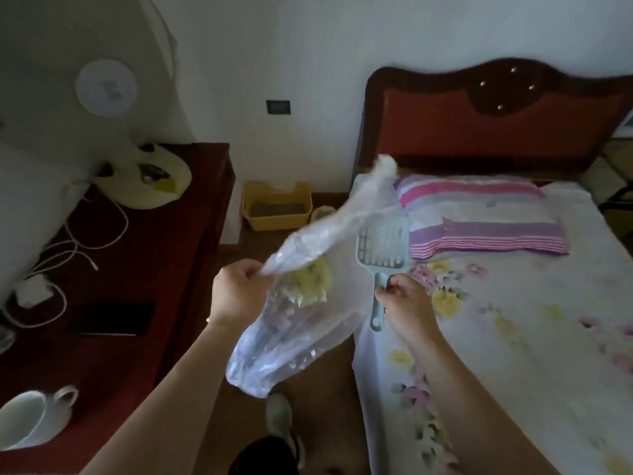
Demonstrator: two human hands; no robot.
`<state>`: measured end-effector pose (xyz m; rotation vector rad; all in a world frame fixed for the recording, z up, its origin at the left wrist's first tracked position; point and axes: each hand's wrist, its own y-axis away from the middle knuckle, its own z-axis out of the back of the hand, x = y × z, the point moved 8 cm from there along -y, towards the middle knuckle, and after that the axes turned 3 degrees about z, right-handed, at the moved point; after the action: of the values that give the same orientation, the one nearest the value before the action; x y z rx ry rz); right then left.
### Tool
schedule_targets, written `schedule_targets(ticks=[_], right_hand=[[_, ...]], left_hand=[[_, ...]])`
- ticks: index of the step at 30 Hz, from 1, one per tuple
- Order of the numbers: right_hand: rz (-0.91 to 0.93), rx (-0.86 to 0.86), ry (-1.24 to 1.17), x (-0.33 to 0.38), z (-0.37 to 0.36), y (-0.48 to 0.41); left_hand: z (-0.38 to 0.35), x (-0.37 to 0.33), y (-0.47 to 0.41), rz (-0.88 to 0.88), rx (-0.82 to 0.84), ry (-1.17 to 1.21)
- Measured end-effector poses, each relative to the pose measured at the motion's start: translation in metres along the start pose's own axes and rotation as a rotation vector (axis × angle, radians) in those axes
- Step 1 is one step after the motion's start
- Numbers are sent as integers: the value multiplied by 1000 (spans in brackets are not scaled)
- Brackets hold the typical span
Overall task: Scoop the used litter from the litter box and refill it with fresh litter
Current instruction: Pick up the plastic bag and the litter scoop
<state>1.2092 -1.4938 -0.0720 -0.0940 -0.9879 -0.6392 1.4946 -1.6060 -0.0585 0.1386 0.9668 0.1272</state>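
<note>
**Bag and scoop in hand, litter box at the far wall**

From where I sit, my left hand (241, 291) is pinched shut on the top of a clear plastic bag (291, 341), which hangs loose below the fist and also streams up and to the right in a blurred tail. Something pale yellow sits inside it; I cannot tell what through the blur. My right hand (404, 303) is clamped on the handle of a light blue slotted litter scoop (383, 245), blade upright, its lower handle poking out beneath the fingers. The two hands are apart, the bag between them.

The yellow litter box (277, 207) stands on the floor against the far wall, grey litter showing inside, wedged between the dark red cabinet (144, 269) on the left and the bed (513, 320) on the right. A narrow strip of brown floor (329, 389) runs between the cabinet's edge and the mattress edge toward it. My shoe (279, 419) is on that strip. The scoop hovers just over the mattress edge.
</note>
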Motion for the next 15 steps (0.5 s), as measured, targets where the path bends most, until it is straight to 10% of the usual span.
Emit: schedule_targets(ticks=[15], right_hand=[[-81, 6, 31, 106, -63, -325]], left_hand=[[-75, -112, -339, 24, 107, 18]])
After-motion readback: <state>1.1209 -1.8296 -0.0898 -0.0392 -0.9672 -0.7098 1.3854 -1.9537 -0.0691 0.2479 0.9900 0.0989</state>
